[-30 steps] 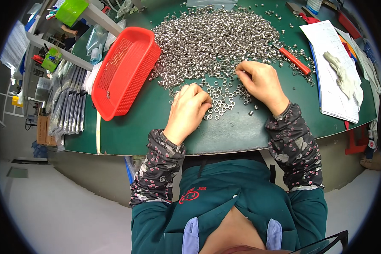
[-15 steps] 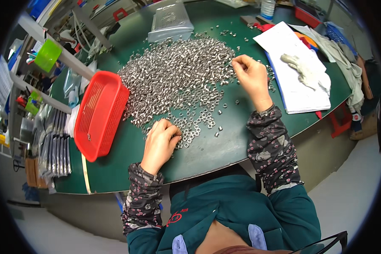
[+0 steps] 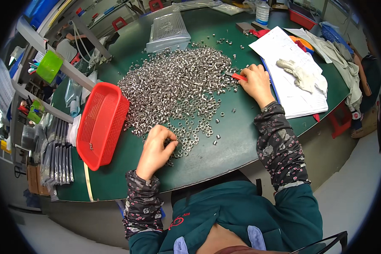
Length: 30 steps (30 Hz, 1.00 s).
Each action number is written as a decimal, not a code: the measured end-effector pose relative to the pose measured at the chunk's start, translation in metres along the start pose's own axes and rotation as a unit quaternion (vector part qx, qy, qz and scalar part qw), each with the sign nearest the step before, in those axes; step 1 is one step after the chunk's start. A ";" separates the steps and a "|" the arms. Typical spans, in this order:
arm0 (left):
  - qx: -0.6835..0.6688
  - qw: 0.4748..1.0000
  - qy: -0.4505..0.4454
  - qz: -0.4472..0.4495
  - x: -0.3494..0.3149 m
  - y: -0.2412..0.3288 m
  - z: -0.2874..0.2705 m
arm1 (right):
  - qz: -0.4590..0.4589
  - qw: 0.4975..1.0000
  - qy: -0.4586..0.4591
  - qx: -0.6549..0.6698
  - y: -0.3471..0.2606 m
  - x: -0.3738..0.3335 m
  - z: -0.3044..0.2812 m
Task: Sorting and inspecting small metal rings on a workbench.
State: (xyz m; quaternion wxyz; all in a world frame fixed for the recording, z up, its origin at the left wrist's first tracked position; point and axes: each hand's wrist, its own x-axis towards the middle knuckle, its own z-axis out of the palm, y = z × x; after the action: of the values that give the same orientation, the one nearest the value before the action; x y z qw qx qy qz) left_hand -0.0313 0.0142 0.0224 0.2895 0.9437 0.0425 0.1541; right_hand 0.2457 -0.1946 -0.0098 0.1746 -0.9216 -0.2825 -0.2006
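Note:
A wide heap of small shiny metal rings [image 3: 178,72] covers the middle of the green table. At the heap's near edge, my left hand [image 3: 156,148] is closed, thumb and forefinger pressed together beside loose rings; whatever may be between them is hidden. To the right of the heap, my right hand [image 3: 257,84] grips a slim tool with a red handle [image 3: 239,76] and thin metal tip. The tip points left, over the heap's right edge. The tool's exact kind is unclear.
A red perforated plastic basket [image 3: 100,131] stands left of the heap. Papers [image 3: 300,101] with a white glove [image 3: 300,75] on top lie to the right. Behind the heap is a clear plastic bag [image 3: 168,31]. Metal posts [image 3: 74,72] rise at the left.
A red-handled tool now shows in my right hand, where none was visible before. That hand has shifted slightly right and down. My left hand stays near the loose rings, fingers still curled.

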 end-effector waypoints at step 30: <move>-0.660 0.726 0.102 -0.164 -0.003 -0.058 0.002 | -0.212 0.872 -0.170 0.407 -0.151 -0.069 -0.037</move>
State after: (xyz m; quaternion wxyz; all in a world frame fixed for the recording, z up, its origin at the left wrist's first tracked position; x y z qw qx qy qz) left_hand -0.0328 0.0607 -0.0124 0.8543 0.4710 0.1136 0.1884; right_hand 0.0937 -0.1240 0.0211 0.4371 -0.7070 -0.5527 0.0598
